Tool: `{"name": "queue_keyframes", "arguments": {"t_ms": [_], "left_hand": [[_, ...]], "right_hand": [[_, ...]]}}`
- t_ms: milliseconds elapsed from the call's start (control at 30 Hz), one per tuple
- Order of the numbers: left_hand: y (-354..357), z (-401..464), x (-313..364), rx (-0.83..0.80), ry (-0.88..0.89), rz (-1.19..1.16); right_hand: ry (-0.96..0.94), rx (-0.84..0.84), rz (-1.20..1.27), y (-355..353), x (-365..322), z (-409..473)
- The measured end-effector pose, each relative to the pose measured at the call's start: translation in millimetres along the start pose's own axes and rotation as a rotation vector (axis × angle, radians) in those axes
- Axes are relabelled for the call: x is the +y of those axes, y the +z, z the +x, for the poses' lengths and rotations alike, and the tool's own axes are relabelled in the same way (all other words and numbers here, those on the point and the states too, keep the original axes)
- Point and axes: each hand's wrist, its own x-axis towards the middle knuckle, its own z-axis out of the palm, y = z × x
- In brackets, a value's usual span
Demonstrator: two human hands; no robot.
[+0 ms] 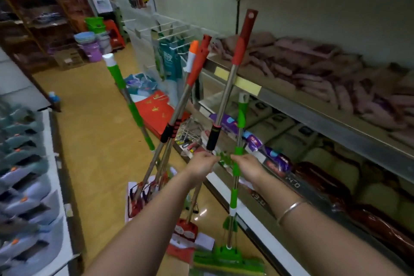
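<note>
A green mop (237, 172) stands upright against the shelf edge, its flat green head (226, 260) on the floor. Both hands meet at its handle at mid height. My left hand (202, 162) and my right hand (247, 164) each pinch a small green clip or tie (225, 158) on the pole. Several red-handled mops (179, 119) lean to the left of it, with red heads (183, 235) on the floor. Another green-handled mop (132, 105) leans further left. The view is blurred.
A metal shelf unit (313, 107) on the right holds pink packs above and dark bags below. A rack of slippers (24, 175) fills the left. Red bags (154, 110) and stacked buckets (91, 45) sit on the wooden floor down the aisle.
</note>
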Motion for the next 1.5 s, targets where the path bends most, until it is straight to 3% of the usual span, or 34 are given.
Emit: {"name": "queue_keyframes", "arguments": {"t_ms": [300,700,1100,1233,1333,1500], "left_hand": [[33,102,3,-0.184,-0.043,0.035],[70,209,-19,-0.130,0.022,0.075],[99,251,-24,-0.073,0.197,0.016],[100,231,-30,-0.094,0.374,0.109],[98,210,-27,-0.111,0.412,0.145],[81,173,-36,-0.160,0.506,0.459]], "right_hand": [[0.150,0.160,0.011,8,32,98],[0.271,0.298,0.042,26,67,197],[-0.084,0.238,-0.099,26,90,219],[-0.093,0.202,-0.155,24,114,200],[-0.084,0.161,-0.112,24,118,174],[-0.130,0.175,-0.171,23,127,134]]}}
